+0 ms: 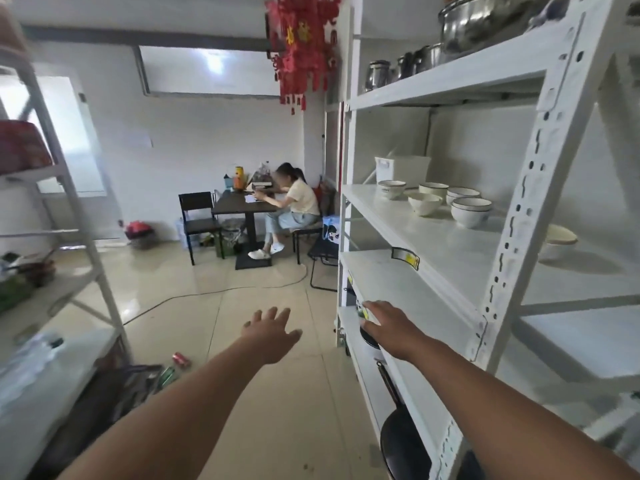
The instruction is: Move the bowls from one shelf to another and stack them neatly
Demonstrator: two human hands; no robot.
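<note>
Several bowls are seen on the middle shelf of the white rack — two small stacks at the right, others single, one more bowl apart behind the post. Neat stacking is judged unfinished; how many were moved cannot be told. The shelf below is bare. The right hand is laid flat on that lower shelf's edge, grasping nothing, and the left hand is spread, released, over the floor.
</note>
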